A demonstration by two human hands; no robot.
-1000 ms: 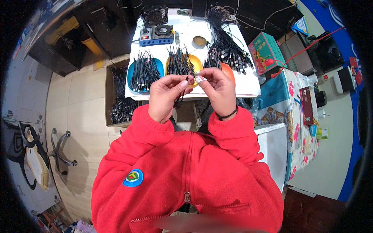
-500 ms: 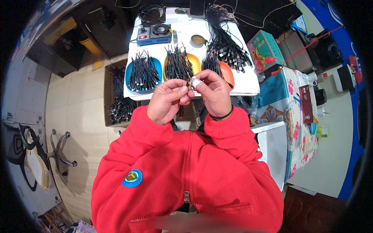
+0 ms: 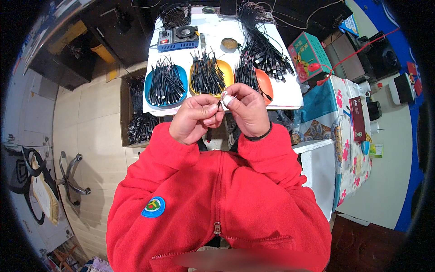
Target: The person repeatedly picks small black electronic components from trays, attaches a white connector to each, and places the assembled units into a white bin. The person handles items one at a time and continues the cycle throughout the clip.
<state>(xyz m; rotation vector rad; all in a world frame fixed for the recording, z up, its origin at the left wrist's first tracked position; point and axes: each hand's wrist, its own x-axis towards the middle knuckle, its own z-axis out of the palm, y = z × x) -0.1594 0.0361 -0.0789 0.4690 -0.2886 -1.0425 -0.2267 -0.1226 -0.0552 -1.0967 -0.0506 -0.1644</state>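
Above the table's near edge, my two hands meet at the fingertips. My left hand (image 3: 197, 117) pinches a short black cable (image 3: 219, 103) between thumb and forefinger; a dark length hangs down below it. My right hand (image 3: 248, 111), with white wrapping (image 3: 228, 99) around its thumb tip and a black band on the wrist, is closed in a pinch at the cable's end. What sits between the right fingertips is too small to make out. Just beyond lie black cables with plugs in a blue tray (image 3: 183, 77), a yellow tray (image 3: 225, 70) and an orange tray (image 3: 263, 84).
Farther back on the white table (image 3: 206, 49) stand a blue-grey device with a round top (image 3: 178, 38), a small round tin (image 3: 229, 44) and a big bundle of black cables (image 3: 267, 50). A box of cables (image 3: 136, 122) is on the floor at left. To the right is a green-pink box (image 3: 310, 52).
The fingertips have shifted slightly, and the black cable now points up more visibly between them. Both hands stay in the same place; the view has moved a little.
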